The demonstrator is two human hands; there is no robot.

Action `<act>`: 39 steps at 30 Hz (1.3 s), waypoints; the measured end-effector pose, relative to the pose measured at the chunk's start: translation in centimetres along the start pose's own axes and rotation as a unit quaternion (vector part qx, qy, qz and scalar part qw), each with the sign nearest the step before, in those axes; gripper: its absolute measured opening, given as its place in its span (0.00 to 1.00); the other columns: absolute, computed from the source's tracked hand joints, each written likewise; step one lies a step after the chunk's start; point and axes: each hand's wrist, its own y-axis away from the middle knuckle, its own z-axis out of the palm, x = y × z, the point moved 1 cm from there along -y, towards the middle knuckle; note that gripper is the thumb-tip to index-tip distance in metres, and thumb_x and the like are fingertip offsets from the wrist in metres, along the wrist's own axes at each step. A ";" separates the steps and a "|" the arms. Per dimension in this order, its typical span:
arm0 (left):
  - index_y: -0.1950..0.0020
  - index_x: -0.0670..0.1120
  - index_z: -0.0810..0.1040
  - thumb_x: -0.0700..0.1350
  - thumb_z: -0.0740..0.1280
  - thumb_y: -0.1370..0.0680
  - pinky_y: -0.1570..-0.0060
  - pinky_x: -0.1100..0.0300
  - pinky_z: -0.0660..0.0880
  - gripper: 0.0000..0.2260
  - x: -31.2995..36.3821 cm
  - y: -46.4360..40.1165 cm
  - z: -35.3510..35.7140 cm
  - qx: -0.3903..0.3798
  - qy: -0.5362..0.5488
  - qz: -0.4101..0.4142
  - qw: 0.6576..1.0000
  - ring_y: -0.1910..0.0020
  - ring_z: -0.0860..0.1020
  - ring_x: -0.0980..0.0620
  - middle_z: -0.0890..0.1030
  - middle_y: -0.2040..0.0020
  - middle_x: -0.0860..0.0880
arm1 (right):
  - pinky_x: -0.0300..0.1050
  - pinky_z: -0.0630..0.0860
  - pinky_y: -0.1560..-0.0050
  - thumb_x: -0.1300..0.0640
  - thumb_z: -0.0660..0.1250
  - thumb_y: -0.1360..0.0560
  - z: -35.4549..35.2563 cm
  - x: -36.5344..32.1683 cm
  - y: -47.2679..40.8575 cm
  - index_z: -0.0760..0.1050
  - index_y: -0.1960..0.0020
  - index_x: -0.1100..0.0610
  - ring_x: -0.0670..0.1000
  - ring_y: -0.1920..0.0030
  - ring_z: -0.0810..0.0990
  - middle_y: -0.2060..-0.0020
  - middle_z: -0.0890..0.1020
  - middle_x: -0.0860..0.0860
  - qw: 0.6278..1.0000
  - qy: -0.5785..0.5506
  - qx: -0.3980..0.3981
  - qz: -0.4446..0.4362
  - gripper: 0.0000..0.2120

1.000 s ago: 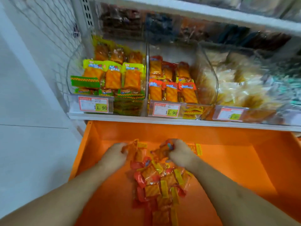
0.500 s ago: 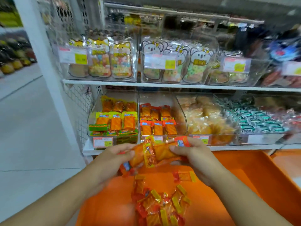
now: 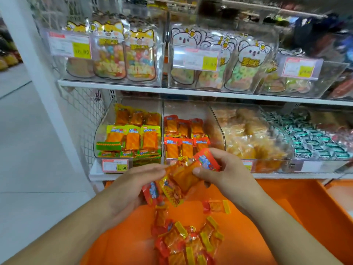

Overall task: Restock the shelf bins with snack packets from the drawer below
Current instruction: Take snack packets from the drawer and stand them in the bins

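My left hand and my right hand together hold a bunch of red and orange snack packets above the open orange drawer, just in front of the lower shelf. More of the same packets lie in a loose pile on the drawer floor, and one packet lies apart. Right behind my hands stands the clear bin of red-topped packets. Left of it is the bin of yellow-topped packets.
Further right on the lower shelf are bins of pale golden snacks and green-wrapped sweets. The upper shelf carries clear bins of cartoon-animal candy bags. A white post and wire mesh close the left side; grey floor lies beyond.
Both hands have lifted a bunch of packets out of the drawer pile up to the front of the lower shelf bins. The view has tilted up, showing the upper shelf.
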 end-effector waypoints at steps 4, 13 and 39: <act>0.41 0.52 0.86 0.29 0.70 0.24 0.53 0.47 0.81 0.21 -0.1 -0.5 -1.0 0.010 -0.103 0.033 0.994 0.54 0.83 0.44 0.86 0.44 0.45 | 0.45 0.77 0.57 0.61 0.76 0.25 -0.2 0.8 -1.4 0.80 0.40 0.50 0.47 0.56 0.81 0.54 0.83 0.47 0.997 0.053 -0.045 0.035 0.16; 0.52 0.46 0.88 0.43 0.76 0.25 0.61 0.54 0.76 0.03 -0.6 -0.9 -1.6 0.112 -0.116 0.077 0.984 0.62 0.79 0.48 0.87 0.58 0.43 | 0.49 0.77 0.58 0.66 0.79 0.28 0.8 0.4 -0.5 0.79 0.47 0.51 0.51 0.62 0.76 0.60 0.82 0.59 0.999 0.022 -0.029 0.009 0.16; 0.43 0.59 0.84 0.42 0.79 0.26 0.44 0.58 0.79 0.16 -1.4 0.5 0.7 0.069 -0.191 0.104 0.974 0.47 0.85 0.59 0.87 0.48 0.58 | 0.56 0.85 0.62 0.61 0.76 0.23 4.6 1.3 0.3 0.82 0.42 0.54 0.54 0.62 0.85 0.63 0.82 0.55 0.998 -0.030 -0.011 0.060 0.11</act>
